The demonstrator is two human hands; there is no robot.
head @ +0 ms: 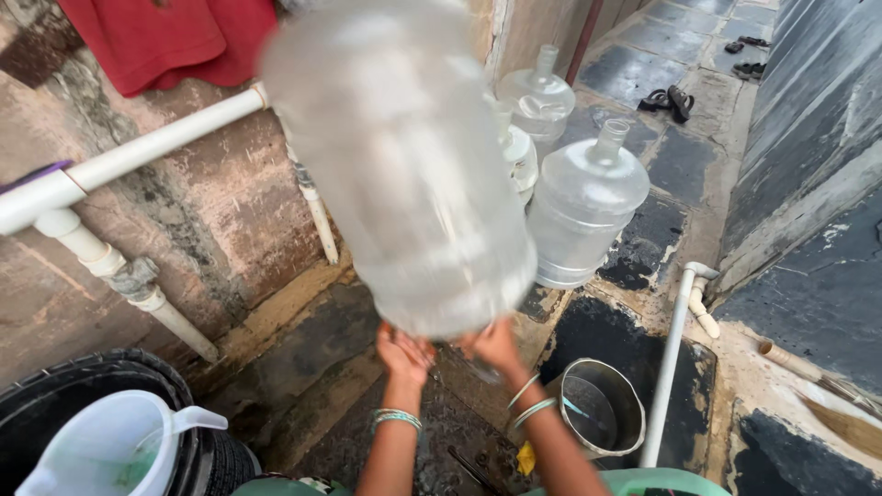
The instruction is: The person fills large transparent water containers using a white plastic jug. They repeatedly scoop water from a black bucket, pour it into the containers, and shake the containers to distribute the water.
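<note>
A large clear plastic water jug fills the middle of the view, tilted and blurred by motion. Both hands grip its near end from below. My left hand is on the left side of that end and my right hand on the right, with bangles on both wrists. The end of the jug between my palms is hidden, so I cannot tell whether it is the neck or the base. Beneath it lies wet stone floor.
Three more clear jugs stand upright behind. A steel bucket and an upright white pipe are to the right. At lower left a white pitcher sits in a black tub. White pipes cross the left wall.
</note>
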